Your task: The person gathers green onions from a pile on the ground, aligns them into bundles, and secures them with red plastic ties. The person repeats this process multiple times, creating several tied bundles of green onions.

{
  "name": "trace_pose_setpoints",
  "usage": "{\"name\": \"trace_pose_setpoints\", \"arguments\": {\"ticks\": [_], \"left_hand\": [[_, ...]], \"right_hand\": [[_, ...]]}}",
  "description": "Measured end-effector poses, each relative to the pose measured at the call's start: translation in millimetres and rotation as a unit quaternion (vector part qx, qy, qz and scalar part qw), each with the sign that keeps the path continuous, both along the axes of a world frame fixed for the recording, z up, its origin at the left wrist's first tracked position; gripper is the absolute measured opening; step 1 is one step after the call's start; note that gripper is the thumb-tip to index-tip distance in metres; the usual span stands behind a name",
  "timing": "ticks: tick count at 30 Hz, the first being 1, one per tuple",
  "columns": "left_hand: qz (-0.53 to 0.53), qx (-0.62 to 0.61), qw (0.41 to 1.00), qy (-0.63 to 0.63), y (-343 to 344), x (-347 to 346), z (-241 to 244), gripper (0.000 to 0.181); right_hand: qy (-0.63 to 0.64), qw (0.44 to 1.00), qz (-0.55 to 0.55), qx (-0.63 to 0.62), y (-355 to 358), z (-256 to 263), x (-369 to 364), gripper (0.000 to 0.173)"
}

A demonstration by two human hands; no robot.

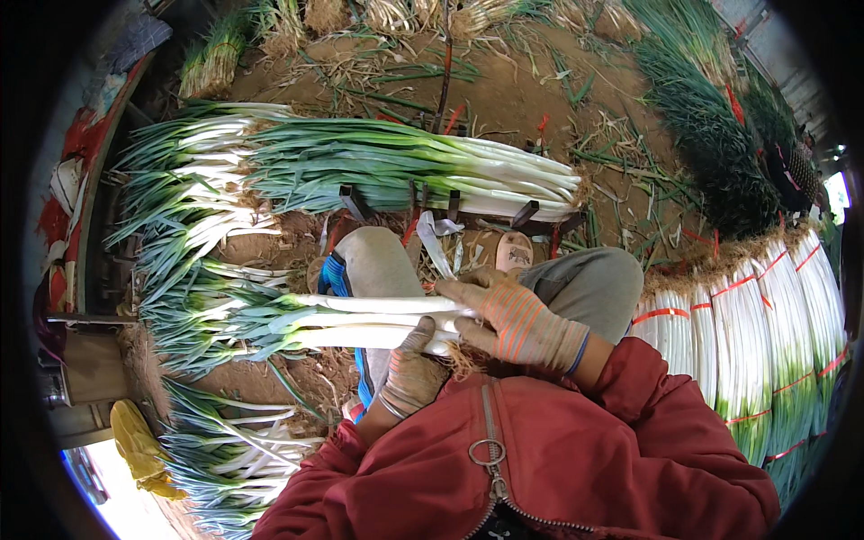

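Note:
Several long green onions (378,337) lie across my lap, white shafts and roots to the right, green leaves to the left. My left hand (413,374), in a soiled striped work glove, grips the shafts from below with its thumb on top. My right hand (523,324), in a matching glove, has its fingers on the shafts near the root ends; its fingertips are partly hidden, so a firm grip there cannot be told. Before my knees, a thick bundle of green onions (405,162) rests in a metal rack (358,202). A pale strip (432,239) hangs by the rack.
Loose green onions (216,223) are piled along my left. Bundles tied with red bands (739,337) stand at my right, and more leafy bundles (702,115) lie beyond. Leaf scraps (398,74) litter the dirt floor. A thin upright rod (445,67) rises behind the rack. A yellow bag (138,445) is at lower left.

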State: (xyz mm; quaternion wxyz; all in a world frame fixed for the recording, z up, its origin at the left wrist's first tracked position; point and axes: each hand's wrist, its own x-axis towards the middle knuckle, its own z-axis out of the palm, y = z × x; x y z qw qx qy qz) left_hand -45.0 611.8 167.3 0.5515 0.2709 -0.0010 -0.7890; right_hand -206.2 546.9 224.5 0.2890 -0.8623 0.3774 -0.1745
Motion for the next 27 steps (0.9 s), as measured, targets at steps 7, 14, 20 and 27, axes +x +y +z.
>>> {"name": "trace_pose_setpoints", "arguments": {"ticks": [7, 14, 20, 27], "left_hand": [[-0.019, -0.101, 0.991, -0.087, -10.9, -15.2, -6.3, 0.044], [-0.087, -0.088, 0.991, -0.040, -23.1, -17.7, -50.3, 0.063], [-0.084, -0.084, 0.993, 0.006, -37.6, -40.2, -73.6, 0.071], [-0.135, 0.034, 0.936, 0.323, -60.6, -44.7, -90.1, 0.074]], "right_hand": [[-0.065, 0.996, -0.031, 0.048, -20.3, -6.8, 8.7, 0.049], [-0.141, 0.979, -0.142, 0.027, -1.4, -5.0, -7.6, 0.049], [-0.081, 0.971, -0.209, -0.088, -12.9, -25.9, 14.4, 0.039], [-0.112, 0.969, -0.204, -0.088, -37.1, -49.5, 17.0, 0.034]]}}
